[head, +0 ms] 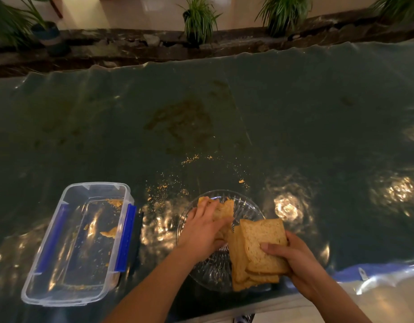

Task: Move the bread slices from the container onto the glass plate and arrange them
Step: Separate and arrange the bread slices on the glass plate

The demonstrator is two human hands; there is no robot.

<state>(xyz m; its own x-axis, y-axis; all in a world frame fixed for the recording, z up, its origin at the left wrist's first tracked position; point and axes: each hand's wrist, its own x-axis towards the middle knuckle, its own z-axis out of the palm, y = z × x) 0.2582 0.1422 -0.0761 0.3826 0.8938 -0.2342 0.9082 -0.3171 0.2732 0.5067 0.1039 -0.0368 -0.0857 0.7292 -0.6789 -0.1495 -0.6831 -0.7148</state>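
A ribbed glass plate [245,206] sits near the front edge of the table. My right hand [292,259] grips a stack of brown bread slices [257,250], held tilted over the plate's right side. My left hand [203,229] lies palm down on a broken bread slice [224,208] at the plate's far left, fingers around it. The clear plastic container [49,297] with blue clips stands to the left, holding only crumbs and small bread scraps [109,233].
A dark shiny sheet [294,117] covers the table, with crumbs [189,159] scattered beyond the plate. Potted plants [199,19] line a dark ledge behind the table. The table's front edge runs just below the plate.
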